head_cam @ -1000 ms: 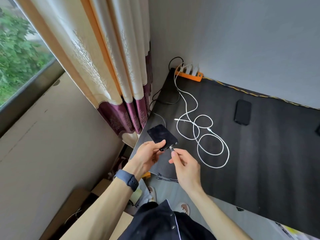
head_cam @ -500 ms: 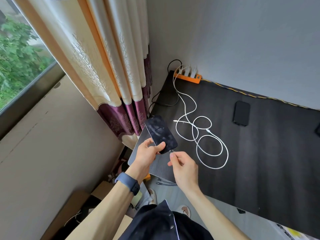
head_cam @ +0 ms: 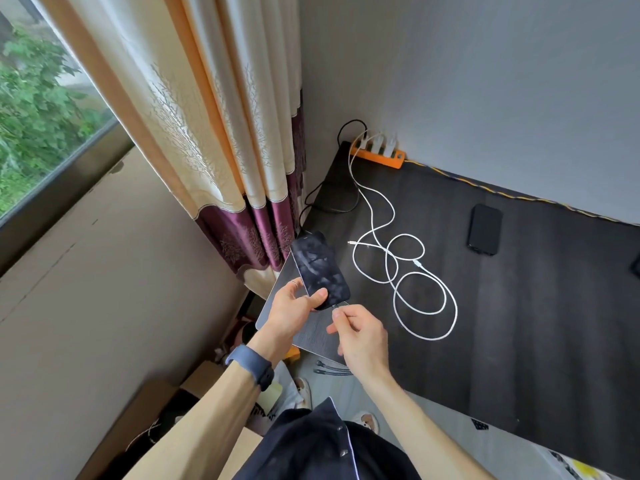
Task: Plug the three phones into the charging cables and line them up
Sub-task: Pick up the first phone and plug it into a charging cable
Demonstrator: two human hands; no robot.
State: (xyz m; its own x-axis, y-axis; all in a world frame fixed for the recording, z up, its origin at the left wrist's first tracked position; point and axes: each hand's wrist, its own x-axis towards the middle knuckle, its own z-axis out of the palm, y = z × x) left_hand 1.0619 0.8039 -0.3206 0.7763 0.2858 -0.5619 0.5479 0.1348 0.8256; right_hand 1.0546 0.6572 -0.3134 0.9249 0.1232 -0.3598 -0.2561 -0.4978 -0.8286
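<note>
My left hand (head_cam: pixel 294 311) holds a black phone (head_cam: pixel 318 268) by its lower end, screen up and tilted, above the left corner of the dark table (head_cam: pixel 519 323). My right hand (head_cam: pixel 356 336) pinches a cable plug (head_cam: pixel 335 307) right at the phone's bottom edge. White charging cables (head_cam: pixel 408 271) lie coiled on the table, running back to an orange power strip (head_cam: pixel 379 154) with white chargers. A second black phone (head_cam: pixel 485 229) lies flat further right. The edge of a third dark object (head_cam: pixel 636 265) shows at the far right.
A cream and purple curtain (head_cam: pixel 225 150) hangs close to the table's left corner beside a window. A grey wall (head_cam: pixel 485 81) runs behind the table. Cardboard boxes (head_cam: pixel 149 420) and dark cables (head_cam: pixel 330 368) lie on the floor below.
The phone has been lifted and tilted so its screen faces up more. My right hand has stayed at its bottom edge with the plug.
</note>
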